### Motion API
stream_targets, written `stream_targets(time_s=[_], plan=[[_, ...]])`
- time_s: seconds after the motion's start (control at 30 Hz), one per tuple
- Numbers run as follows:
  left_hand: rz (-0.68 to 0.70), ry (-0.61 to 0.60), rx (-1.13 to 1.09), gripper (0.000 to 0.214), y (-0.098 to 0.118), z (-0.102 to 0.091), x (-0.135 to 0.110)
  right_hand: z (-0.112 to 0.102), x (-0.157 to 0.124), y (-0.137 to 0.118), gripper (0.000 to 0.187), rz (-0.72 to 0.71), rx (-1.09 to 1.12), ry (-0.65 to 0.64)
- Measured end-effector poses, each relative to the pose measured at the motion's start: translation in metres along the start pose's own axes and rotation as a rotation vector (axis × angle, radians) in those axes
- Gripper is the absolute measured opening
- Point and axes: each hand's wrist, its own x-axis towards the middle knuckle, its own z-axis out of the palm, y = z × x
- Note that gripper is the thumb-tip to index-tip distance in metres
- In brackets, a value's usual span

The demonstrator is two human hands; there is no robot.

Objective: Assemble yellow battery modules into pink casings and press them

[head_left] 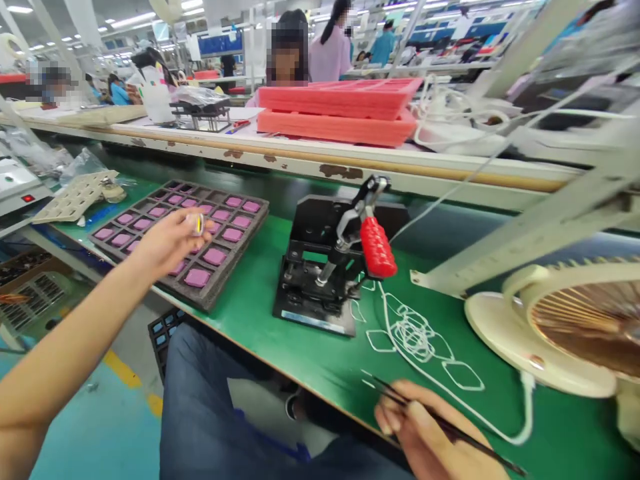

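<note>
Jeans-covered lap (210, 407) takes up the bottom of the frame, tucked right up against a long workbench topped with a green mat (310, 347). Lower right there's a cream desk fan (565, 327) sitting on the mat, and a big salmon-colored stack of foam trays (340, 110) sits on the next bench up, top middle, with a co-worker in a pink top (330, 50) past it. Dead center on the green mat is a black toggle-clamp press (320, 267) with a red handle (377, 247), angled up and to the right. Just left of that, a dark tray (200, 293) holds rows of pink square pads (215, 257).

Left hand (170, 243) hovers over that tray, not touching it as far as I can see, fingers (187, 223) pinched narrow on a small shiny yellow-and-silver part (199, 225). Can't tell exactly what the part is, it's tiny. Right hand (425, 427) sits lower right at the mat's edge, fingers curled tight around slim black tweezers (445, 423), with the tips right near a loose tangle of white cord (415, 337).
</note>
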Motion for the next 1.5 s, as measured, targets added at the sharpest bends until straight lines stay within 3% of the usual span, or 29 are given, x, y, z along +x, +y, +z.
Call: stream_targets(time_s=[0.1,0.17,0.27,0.37,0.57,1.0,1.17,1.5], plan=[[-0.157,-0.135,-0.025,0.052,-0.039,0.051,-0.088,0.037,0.003,-0.003,0.019,-0.2,0.041,-0.072],[-0.282,-0.233,-0.055,0.051,-0.064,0.085,-0.135,0.055,0.0,0.001,0.015,-0.328,-0.04,-0.122],[-0.374,-0.285,-0.089,0.046,-0.091,0.122,-0.178,0.074,-0.01,0.007,0.022,-0.542,-0.238,-0.198],[-0.405,-0.304,-0.134,0.046,-0.101,0.141,-0.198,0.083,-0.021,0.015,0.039,-0.745,-0.34,-0.251],[-0.456,-0.294,-0.124,0.048,-0.099,0.155,-0.214,0.075,-0.039,0.03,0.053,-0.819,-0.432,-0.187],[-0.413,-0.271,0.088,0.047,-0.107,0.157,-0.224,0.064,-0.037,0.031,0.054,-0.821,-0.442,-0.237],[-0.479,-0.249,-0.109,0.05,-0.111,0.159,-0.221,0.062,-0.04,0.038,0.058,-0.841,-0.465,-0.238],[-0.674,-0.255,-0.493,0.035,-0.114,0.161,-0.21,0.055,-0.043,0.055,0.048,-0.83,-0.385,-0.081]])
